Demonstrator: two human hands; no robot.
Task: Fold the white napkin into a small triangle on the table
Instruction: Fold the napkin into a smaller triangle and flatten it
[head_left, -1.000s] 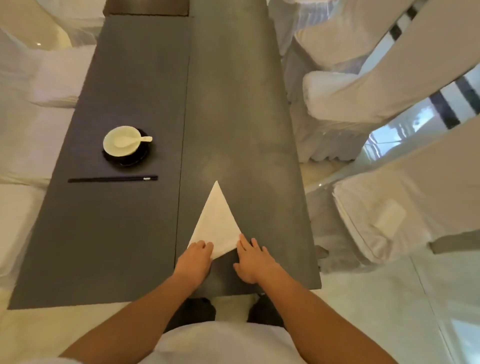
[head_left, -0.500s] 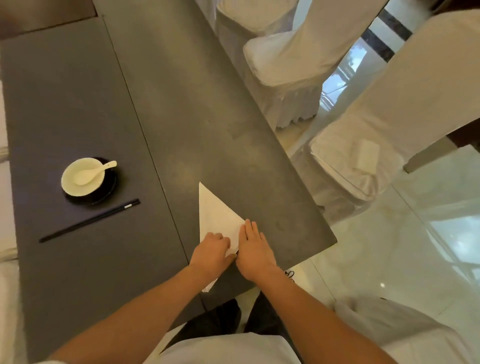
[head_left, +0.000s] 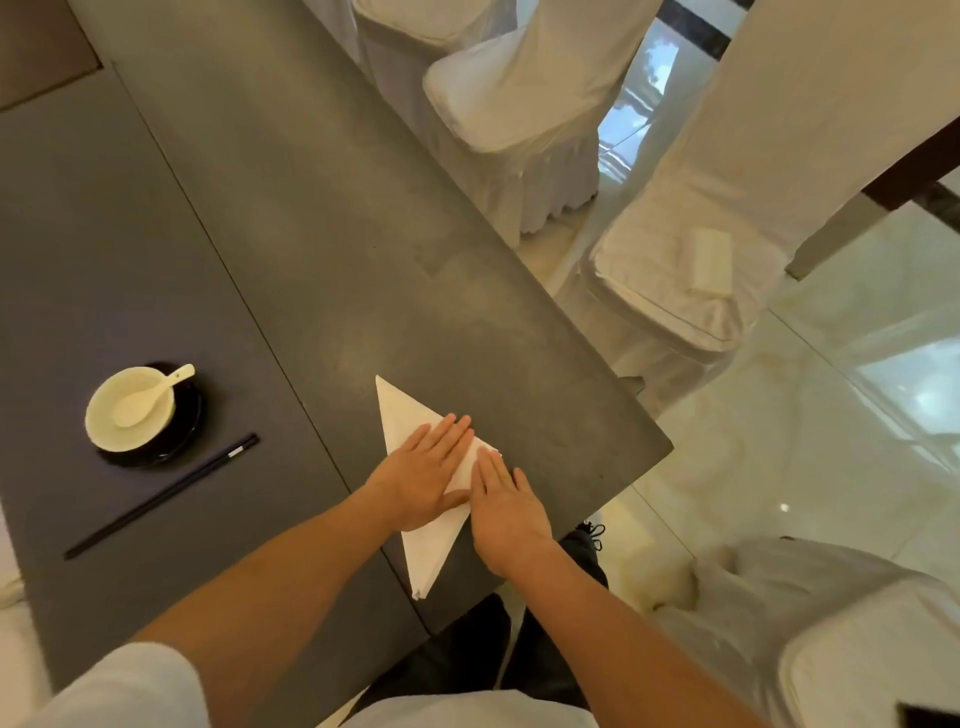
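The white napkin (head_left: 402, 418) lies folded as a long triangle on the dark grey table (head_left: 322, 249), near its front right corner. One tip points away from me and another reaches the near edge. My left hand (head_left: 423, 475) lies flat on the napkin's middle with straight fingers. My right hand (head_left: 506, 512) presses flat beside it, fingers over the napkin's right edge and palm on the table. The middle of the napkin is hidden under both hands.
A white bowl with a white spoon (head_left: 132, 408) sits on a black saucer at the left, with black chopsticks (head_left: 161, 496) beside it. White-covered chairs (head_left: 511, 104) stand along the table's right side over a glossy floor (head_left: 779, 467).
The view swung to the right. The napkin's near part now stretches toward the table edge. My left hand went from curled at the napkin's corner to flat on its middle; my right hand stays flat beside it.
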